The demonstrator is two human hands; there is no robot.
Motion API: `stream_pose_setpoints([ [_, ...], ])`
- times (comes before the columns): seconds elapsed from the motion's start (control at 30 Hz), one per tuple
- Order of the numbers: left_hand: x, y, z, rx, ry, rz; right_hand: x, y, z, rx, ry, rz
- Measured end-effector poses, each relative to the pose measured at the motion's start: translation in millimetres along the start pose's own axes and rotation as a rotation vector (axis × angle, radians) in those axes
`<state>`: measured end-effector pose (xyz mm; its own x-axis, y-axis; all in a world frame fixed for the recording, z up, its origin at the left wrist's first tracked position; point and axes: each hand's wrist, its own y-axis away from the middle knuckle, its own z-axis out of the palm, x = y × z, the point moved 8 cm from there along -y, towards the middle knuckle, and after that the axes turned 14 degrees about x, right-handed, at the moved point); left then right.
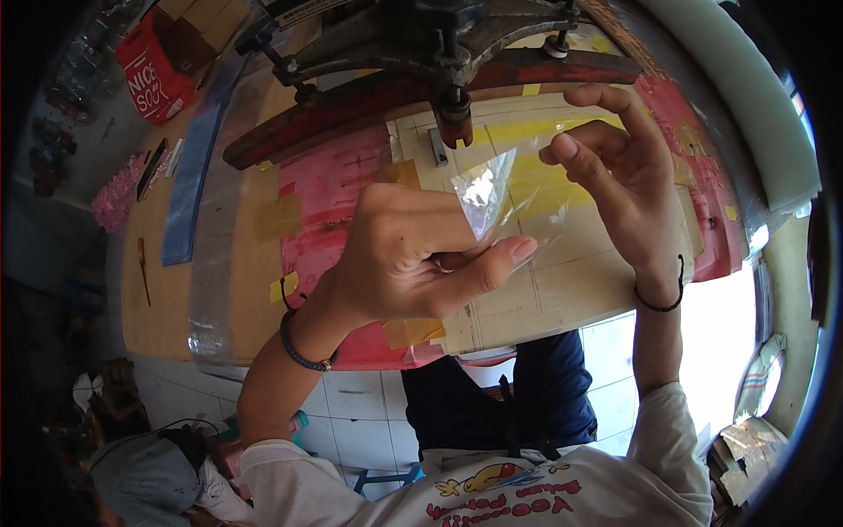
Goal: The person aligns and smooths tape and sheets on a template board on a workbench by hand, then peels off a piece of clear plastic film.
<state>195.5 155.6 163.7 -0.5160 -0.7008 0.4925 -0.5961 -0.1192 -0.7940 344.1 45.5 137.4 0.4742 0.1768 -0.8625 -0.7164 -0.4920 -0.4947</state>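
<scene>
My left hand (pixel 413 250) is closed in a pinch on a thin clear plastic sheet (pixel 489 195), which catches the light and stands up above the work board. It may be a bag; its edges are hard to make out. To the right, my right hand (pixel 623 162) is raised with fingers curved and thumb apart from the index finger, and I see nothing between them. Beneath both hands lies a pale board (pixel 518 303) marked with pencil lines and yellow tape. A small metal block (pixel 438 147) sits on it, near the forked tip of the press.
A dark metal press (pixel 439 53) with a long red bar (pixel 351 123) spans the table's far side. At left are blue plastic sheets (pixel 195 176), a screwdriver (pixel 143 270), a red bag (pixel 154 75) and a cardboard box (pixel 198 31). Another person (pixel 149 474) is at lower left.
</scene>
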Motion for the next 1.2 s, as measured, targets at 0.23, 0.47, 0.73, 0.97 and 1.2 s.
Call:
stream_pose_setpoints([
  [0.23, 6, 6, 7, -0.004, 0.004, 0.088, 4, 2, 5, -0.035, 0.007, -0.007],
  [0.47, 18, 6, 16, -0.018, -0.001, 0.187, 3, 4, 11, -0.073, 0.025, -0.021],
  [0.73, 19, 9, 19, 0.015, 0.043, 0.222, 4, 6, 15, -0.088, 0.029, -0.005],
  [0.97, -25, 6, 8, -0.005, -0.037, -0.274, 8, 5, 9, -0.042, -0.145, 0.067],
  [1.2, -45, 17, 19, 0.054, 0.39, -0.664, 11, 1, 7, -0.033, -0.32, 0.175],
])
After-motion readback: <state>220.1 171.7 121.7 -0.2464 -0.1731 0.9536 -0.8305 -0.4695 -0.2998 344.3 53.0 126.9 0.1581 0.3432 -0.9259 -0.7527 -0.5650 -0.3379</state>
